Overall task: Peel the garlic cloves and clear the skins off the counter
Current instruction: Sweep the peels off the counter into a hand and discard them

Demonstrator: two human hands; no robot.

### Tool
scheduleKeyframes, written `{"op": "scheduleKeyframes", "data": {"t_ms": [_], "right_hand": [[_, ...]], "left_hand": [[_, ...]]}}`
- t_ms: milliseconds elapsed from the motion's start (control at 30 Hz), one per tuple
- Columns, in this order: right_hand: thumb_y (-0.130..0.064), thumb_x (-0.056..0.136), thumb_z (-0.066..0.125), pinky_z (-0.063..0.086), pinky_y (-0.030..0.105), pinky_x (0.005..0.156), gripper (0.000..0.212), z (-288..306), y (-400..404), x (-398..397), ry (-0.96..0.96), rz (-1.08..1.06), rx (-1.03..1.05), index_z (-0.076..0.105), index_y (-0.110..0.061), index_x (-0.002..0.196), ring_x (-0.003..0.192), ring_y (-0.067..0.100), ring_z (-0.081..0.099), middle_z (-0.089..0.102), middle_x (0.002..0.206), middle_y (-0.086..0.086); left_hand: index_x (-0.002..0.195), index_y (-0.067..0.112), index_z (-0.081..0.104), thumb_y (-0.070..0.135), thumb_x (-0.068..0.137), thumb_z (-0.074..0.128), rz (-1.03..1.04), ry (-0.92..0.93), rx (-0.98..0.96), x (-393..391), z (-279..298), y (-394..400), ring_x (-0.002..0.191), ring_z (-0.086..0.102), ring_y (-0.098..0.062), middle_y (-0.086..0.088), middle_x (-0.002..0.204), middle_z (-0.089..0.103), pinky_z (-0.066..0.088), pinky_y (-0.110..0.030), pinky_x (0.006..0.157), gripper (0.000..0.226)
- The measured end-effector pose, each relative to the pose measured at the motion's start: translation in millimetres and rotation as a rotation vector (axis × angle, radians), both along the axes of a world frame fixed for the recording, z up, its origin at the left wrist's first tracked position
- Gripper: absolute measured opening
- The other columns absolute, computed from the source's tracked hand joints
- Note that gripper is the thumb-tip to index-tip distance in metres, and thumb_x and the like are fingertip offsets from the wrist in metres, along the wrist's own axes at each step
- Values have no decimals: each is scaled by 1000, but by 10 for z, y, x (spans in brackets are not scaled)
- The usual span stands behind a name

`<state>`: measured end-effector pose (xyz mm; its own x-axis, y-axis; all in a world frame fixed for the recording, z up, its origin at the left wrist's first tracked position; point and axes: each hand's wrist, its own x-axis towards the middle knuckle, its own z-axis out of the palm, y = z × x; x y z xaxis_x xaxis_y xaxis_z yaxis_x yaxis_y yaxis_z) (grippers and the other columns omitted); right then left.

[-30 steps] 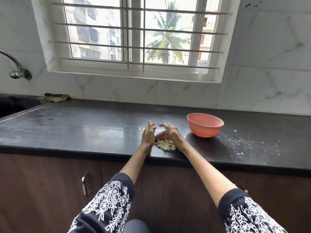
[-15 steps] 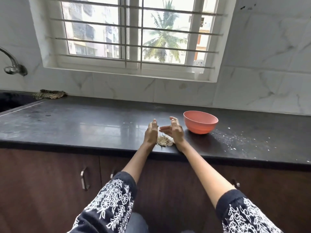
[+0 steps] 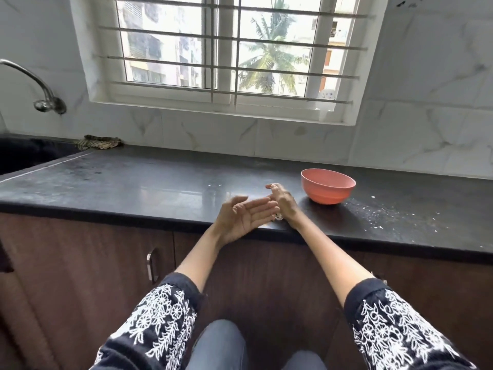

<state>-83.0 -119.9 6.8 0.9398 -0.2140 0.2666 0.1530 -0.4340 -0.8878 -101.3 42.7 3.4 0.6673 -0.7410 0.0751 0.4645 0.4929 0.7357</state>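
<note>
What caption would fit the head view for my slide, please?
At the dark counter edge, the open left hand waits palm-up beside the right hand, near a pink bowl.

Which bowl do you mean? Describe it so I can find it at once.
Start at the barred window and drop to the black counter below it. The bowl stands under the window's right corner, just right of the right hand. It is the only vessel on the counter: round, salmon pink, with white flecks scattered to its right.

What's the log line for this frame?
left hand: open, palm up at counter edge | right hand: sweeping skins | bowl: right
</note>
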Motion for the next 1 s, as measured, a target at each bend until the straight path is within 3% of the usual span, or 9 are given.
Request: {"op": "scheduleKeyframes", "data": {"t_ms": [133,233,333,400,467,600,767,1000], "right_hand": [[-23,101,29,40,38,95,34,12,42,84,71,66,-101,50,-5,121,103,27,58,66,110,18],[-21,101,28,37,37,99,32,17,20,62,80,113,-49,47,-6,121,107,26,57,69,99,14],[-19,99,27,39,35,93,30,9,20,12,42,154,-29,47,-9,119,100,23,59,70,88,9],[-18,99,26,42,31,86,30,10,43,-44,26,180,-5,47,-9,119,91,20,62,70,86,10],[-17,100,24,43,27,77,31,7,60,-114,18,216,39,46,-7,120,81,15,66,70,82,11],[-17,100,22,46,29,73,32,-29,112,-207,-1,296,91,46,-6,118,74,18,69,72,70,5],[-15,100,22,48,27,69,32,-34,168,-317,-30,318,113,46,-3,118,71,20,68,71,67,5],[-15,100,23,52,29,68,29,-61,244,-466,-60,333,153,47,-5,114,69,23,67,70,67,8]], "left_hand": [[99,-3,70,22,82,45,-327,-30,168,-137,-204,66,100,66,-30,-19,104,69,55,-38,85,40],[107,-9,65,22,86,35,-435,90,316,-258,-523,-84,104,63,-37,-26,113,63,50,-45,91,47],[107,-19,59,20,85,32,-370,363,192,-327,-740,-252,109,57,-45,-36,113,58,50,-53,83,53],[103,-22,58,15,82,31,-266,482,126,-348,-734,-341,123,45,-44,-37,108,59,50,-57,77,50],[100,-24,57,9,79,31,-198,556,91,-361,-690,-392,132,34,-44,-38,105,59,43,-57,91,46],[103,-28,51,5,84,27,-165,634,85,-325,-624,-341,134,30,-45,-36,124,48,23,-52,109,45],[113,-33,38,13,95,20,-153,749,18,-330,-532,-329,134,27,-48,-40,133,35,20,-51,112,53],[131,-27,19,38,99,24,-134,769,-12,-318,-518,-306,136,20,-48,-41,141,22,16,-49,114,72]]}}
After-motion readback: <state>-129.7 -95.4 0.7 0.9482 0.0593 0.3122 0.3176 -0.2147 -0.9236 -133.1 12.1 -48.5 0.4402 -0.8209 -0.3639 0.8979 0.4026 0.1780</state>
